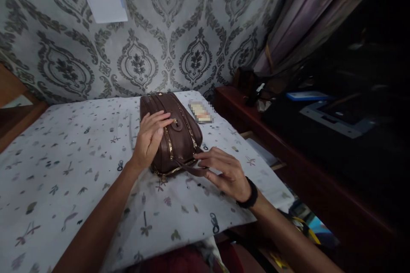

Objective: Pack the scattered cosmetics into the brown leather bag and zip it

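Note:
A brown leather handbag (182, 138) with gold zips lies on the white patterned cloth in front of me. My left hand (149, 136) rests flat on its upper left side, fingers stretched toward the small gold clasp (175, 122). At the bag's near right end, my right hand (226, 170) has its fingers and thumb closed around a brown strap (194, 170) joined to the bag by the zips. A black band (250, 194) circles my right wrist. The bag's underside is hidden.
A small blurred, pale card-like thing (201, 111) lies right of the bag on the cloth-covered table (80, 170). To the right stands a dark red wooden desk (250, 115) with a blue flat item (307, 96). Patterned wallpaper rises behind, with a white paper (107, 8) on it.

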Demonstrator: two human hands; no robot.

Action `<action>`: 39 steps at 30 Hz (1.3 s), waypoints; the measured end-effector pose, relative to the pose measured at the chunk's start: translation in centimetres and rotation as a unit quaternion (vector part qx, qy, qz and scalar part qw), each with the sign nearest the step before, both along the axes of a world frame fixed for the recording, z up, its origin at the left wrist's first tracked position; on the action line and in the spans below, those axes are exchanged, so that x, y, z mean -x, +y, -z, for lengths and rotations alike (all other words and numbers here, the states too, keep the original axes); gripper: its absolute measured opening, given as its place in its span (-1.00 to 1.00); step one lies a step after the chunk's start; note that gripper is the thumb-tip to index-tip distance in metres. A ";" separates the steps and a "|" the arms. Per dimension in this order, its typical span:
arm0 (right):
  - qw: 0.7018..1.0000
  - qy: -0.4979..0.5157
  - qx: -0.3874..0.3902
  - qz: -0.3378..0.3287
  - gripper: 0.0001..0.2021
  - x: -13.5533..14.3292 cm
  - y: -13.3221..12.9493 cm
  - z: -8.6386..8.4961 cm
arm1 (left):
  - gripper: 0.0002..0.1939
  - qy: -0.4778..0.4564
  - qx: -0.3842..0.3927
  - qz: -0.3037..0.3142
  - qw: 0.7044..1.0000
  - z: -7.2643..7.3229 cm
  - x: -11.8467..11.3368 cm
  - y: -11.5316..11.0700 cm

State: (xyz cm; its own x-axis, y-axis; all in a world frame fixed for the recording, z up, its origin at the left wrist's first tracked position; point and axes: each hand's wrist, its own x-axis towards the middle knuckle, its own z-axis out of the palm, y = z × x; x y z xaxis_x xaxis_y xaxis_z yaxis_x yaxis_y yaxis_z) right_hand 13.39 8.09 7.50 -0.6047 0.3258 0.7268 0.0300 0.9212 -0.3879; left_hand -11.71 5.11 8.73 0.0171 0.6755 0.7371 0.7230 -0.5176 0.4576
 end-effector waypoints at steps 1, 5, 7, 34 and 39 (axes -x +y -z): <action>1.000 0.013 0.015 -0.003 -0.81 0.2 -0.1 0.3 | -0.56 0.001 0.000 0.000 1.000 0.0 0.0 0.0; 0.991 0.069 0.115 0.025 -0.89 0.8 -1.4 1.5 | -0.57 0.003 -0.007 0.000 1.000 0.0 0.0 0.0; 0.981 0.091 0.165 0.042 -0.88 1.1 -2.1 2.1 | -0.56 0.004 -0.009 0.001 1.000 0.0 0.0 0.0; 0.982 -0.045 0.155 -0.097 -0.80 3.8 -4.6 1.2 | -0.55 0.011 0.001 -0.015 1.000 -0.3 -0.1 -0.2; 0.986 -0.031 0.146 -0.069 -0.79 4.0 -4.6 2.7 | -0.55 0.008 -0.003 -0.012 1.000 -0.2 -0.2 -0.2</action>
